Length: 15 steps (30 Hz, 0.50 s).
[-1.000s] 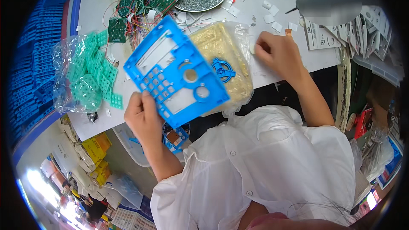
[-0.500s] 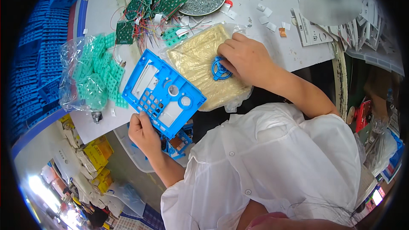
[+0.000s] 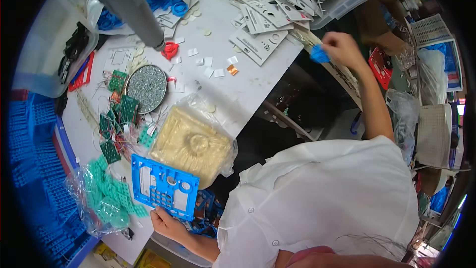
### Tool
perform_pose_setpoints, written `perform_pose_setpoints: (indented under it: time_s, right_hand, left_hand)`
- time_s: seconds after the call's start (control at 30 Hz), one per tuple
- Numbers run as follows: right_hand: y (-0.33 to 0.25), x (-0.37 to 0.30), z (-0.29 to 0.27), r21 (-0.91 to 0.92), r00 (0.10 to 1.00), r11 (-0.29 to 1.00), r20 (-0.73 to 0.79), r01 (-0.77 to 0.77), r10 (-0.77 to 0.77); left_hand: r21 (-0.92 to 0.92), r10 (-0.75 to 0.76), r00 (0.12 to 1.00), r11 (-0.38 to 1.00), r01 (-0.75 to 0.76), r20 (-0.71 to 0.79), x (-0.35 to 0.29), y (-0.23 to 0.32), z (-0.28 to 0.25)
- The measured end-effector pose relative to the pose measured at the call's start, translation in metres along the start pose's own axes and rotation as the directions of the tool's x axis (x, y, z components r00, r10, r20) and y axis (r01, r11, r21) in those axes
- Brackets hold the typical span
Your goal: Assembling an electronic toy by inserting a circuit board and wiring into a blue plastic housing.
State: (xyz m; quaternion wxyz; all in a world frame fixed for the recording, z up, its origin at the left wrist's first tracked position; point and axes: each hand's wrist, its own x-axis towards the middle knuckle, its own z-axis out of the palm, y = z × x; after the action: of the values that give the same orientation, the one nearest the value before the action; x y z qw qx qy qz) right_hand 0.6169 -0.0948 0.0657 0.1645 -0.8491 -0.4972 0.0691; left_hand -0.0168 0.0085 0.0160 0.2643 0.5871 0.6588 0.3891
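Note:
My left hand (image 3: 167,225) is closed on the lower edge of a blue plastic housing panel (image 3: 173,177) with a grid of small key holes, two round openings and rectangular windows. Right behind the panel lies a cream pad wrapped in clear plastic (image 3: 186,131), with a round dent in its top. Off to the right, past the table edge, my right hand (image 3: 343,49) pinches a small blue round plastic part (image 3: 319,54), smeared by motion.
A grey power tool (image 3: 131,10) hangs over the table beside a round dish of small metal screws (image 3: 147,88). Left are wired green circuit boards (image 3: 130,109), bagged green keypads (image 3: 111,193) and stacked blue housings (image 3: 37,134). White printed plates (image 3: 260,44) are heaped at the back.
The view has turned to the right. My right hand has lifted the blue round part off the pad and carried it away to the right. My left hand still holds the panel.

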Motion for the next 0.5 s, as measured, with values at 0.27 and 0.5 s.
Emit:
perform_pose_setpoints:
  time_s: [0.27,0.5]
  right_hand:
    - [0.158,0.009,-0.026,-0.345,0.833,0.78,-0.402,-0.522,0.379]
    - [0.226,0.035,0.014,-0.582,0.915,0.725,-0.367,-0.368,0.17]
  left_hand:
    - [0.057,0.112,0.977,0.991,-0.124,0.181,0.012,0.024,0.043]
    - [0.115,0.074,0.969,0.988,-0.103,0.236,0.016,0.04,0.062]
